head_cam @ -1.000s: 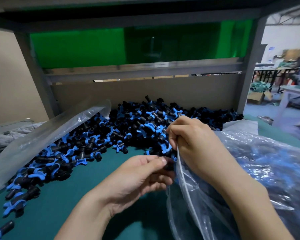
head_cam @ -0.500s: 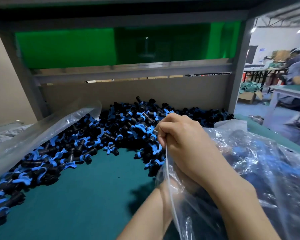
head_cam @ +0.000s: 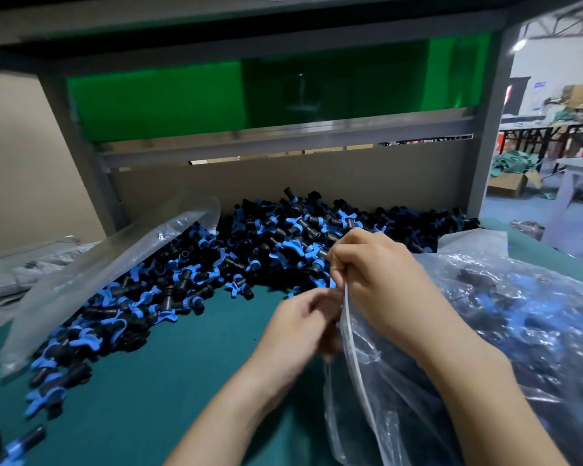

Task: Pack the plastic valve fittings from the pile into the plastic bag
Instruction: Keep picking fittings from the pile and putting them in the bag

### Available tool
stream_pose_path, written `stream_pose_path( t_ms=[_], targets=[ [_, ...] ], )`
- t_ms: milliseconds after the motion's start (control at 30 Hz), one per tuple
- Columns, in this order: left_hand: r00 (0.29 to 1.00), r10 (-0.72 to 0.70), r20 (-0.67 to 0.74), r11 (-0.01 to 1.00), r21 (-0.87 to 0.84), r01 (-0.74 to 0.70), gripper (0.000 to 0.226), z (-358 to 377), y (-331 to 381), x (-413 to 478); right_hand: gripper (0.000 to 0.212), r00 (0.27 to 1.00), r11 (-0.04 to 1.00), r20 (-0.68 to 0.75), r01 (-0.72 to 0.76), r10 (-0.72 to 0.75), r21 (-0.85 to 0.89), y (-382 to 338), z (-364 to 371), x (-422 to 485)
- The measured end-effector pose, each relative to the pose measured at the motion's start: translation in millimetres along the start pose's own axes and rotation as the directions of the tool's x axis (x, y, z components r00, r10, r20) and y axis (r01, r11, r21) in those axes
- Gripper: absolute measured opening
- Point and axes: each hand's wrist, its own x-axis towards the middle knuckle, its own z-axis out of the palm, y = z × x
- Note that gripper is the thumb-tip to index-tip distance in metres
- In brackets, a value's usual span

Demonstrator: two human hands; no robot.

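Many fittings (head_cam: 276,240) cover teal table (head_cam: 182,381); right hand (head_cam: 377,290) pinches bag (head_cam: 502,314), left hand (head_cam: 297,331) fingers unclear.

Heaped black plastic valve fittings with blue butterfly handles (head_cam: 276,243). Beneath the heap: plain teal table mat (head_cam: 169,381). Right of heap: clear glossy plastic bag (head_cam: 505,331), blue and black showing through. Behind heap: tan backboard (head_cam: 283,178), translucent green panel (head_cam: 155,102) higher.

Teal tabletop (head_cam: 182,381), green panel (head_cam: 155,99) above grey rail (head_cam: 283,148), cardboard box (head_cam: 509,183) (flaps open) beyond.
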Motion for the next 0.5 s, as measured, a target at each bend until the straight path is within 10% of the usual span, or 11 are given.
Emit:
stream_pose_path(
  t_ms=[133,233,367,500],
  targets=[
    [0.953,-0.002,-0.304,0.922,0.368,0.119,0.023,-78,-47,21,0.041,1.000,1.000,0.014,-0.007,0.007,-0.008,2,2,1],
    [0.897,0.030,-0.441,0.505,0.781,0.367,0.036,-132,-74,29,0.041,0.999,1.000,0.026,-0.020,0.020,-0.005,4,3,1],
    [0.858,-0.034,-0.512,0.185,0.841,0.509,0.049,-165,-83,40,0.040,0.999,0.999,0.035,-0.027,0.028,-0.026,6,5,1],
    [0.844,0.054,-0.534,0.144,0.840,0.523,0.039,-172,-88,47,0.040,0.999,0.999,0.037,-0.027,0.027,-0.025,7,5,0]
  ],
)
